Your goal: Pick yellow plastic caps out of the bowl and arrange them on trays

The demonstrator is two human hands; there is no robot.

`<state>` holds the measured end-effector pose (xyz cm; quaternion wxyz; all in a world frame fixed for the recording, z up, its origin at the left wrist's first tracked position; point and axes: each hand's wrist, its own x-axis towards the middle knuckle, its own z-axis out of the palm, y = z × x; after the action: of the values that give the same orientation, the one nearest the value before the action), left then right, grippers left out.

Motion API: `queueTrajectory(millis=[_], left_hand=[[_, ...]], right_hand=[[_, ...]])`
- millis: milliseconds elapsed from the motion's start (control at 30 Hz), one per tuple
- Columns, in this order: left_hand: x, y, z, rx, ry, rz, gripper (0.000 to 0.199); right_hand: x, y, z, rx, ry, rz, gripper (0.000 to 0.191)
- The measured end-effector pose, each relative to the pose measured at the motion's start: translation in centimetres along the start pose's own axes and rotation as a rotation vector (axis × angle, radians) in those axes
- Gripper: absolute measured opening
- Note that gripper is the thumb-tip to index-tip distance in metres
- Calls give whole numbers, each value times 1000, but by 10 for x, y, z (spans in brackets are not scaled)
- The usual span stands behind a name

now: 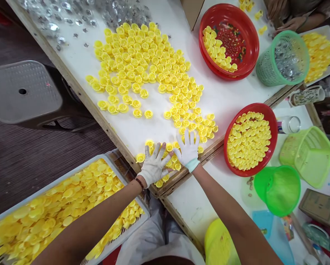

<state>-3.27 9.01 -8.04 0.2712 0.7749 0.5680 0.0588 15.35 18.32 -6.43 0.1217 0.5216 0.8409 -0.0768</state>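
My left hand (154, 164), in a whitish glove with bare fingertips, lies spread over small yellow cup-shaped pieces (174, 165) near the table's corner. Beside it, my right hand (189, 149), gloved in white, has its fingers spread among the same pieces at the table edge. Neither hand grips anything visible; what lies under the palms is hidden. A large group of yellow cups (137, 55) stands on the white table (145, 134) beyond my hands, mostly with open sides up.
Red basins (249, 59) and a red bowl (227, 162) hold yellow pieces. A yellow-filled tray (147, 217) is lower left, near a stool (21, 106). Clear pieces (89, 22) lie at the back. Green baskets (267, 70) and another person's hand (290, 25) are right.
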Motion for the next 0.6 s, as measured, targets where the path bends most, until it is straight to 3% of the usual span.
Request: queueTrajectory(millis=[200, 433, 600], left_hand=[[26, -23, -22, 23, 6, -28, 75], [59, -41, -44, 41, 82, -101, 69], [85, -52, -54, 56, 137, -148, 72]], right_hand=[[16, -6, -6, -11, 4, 90, 74], [38, -4, 3, -18, 147, 171, 69], [38, 2, 4, -12, 200, 204, 70]])
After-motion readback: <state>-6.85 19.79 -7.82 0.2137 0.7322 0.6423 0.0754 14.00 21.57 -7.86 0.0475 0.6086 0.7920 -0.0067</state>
